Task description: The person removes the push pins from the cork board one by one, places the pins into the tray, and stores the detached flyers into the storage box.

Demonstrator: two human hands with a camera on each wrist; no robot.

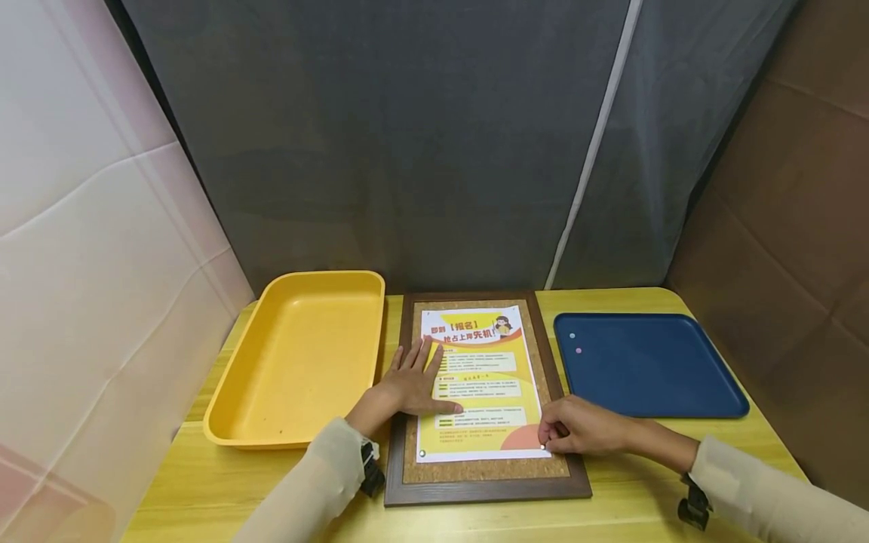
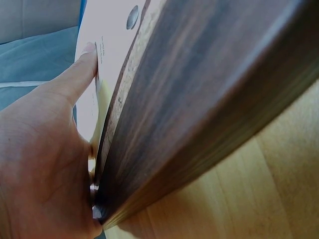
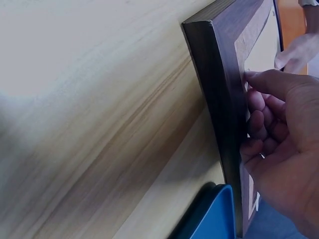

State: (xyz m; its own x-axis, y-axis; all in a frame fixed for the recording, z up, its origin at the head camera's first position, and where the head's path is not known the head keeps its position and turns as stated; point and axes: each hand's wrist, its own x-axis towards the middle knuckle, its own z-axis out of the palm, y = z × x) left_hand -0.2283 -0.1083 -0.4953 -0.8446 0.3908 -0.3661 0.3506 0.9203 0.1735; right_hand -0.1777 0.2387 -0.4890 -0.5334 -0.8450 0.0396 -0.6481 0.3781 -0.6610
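Note:
A yellow-and-white printed poster (image 1: 478,385) lies on a framed cork board (image 1: 489,471). My left hand (image 1: 413,381) rests flat on the poster's left side, fingers spread; in the left wrist view its thumb (image 2: 79,74) lies along the paper. A silver round-headed thumbtack (image 2: 132,18) sits in the lower left corner. At the lower right corner, my right hand (image 1: 577,427) pinches a small pale thumbtack (image 1: 543,448) against the paper, its other fingers curled in. Seen from the right wrist, the thumb (image 3: 271,82) reaches over the frame's inner edge, hiding the tack.
To the left stands a deep yellow tray (image 1: 227,377), its right side close by the board. A shallow blue tray (image 1: 652,369) lies on the right with two small round pieces near its left edge. Fabric walls surround the wooden table (image 1: 686,467).

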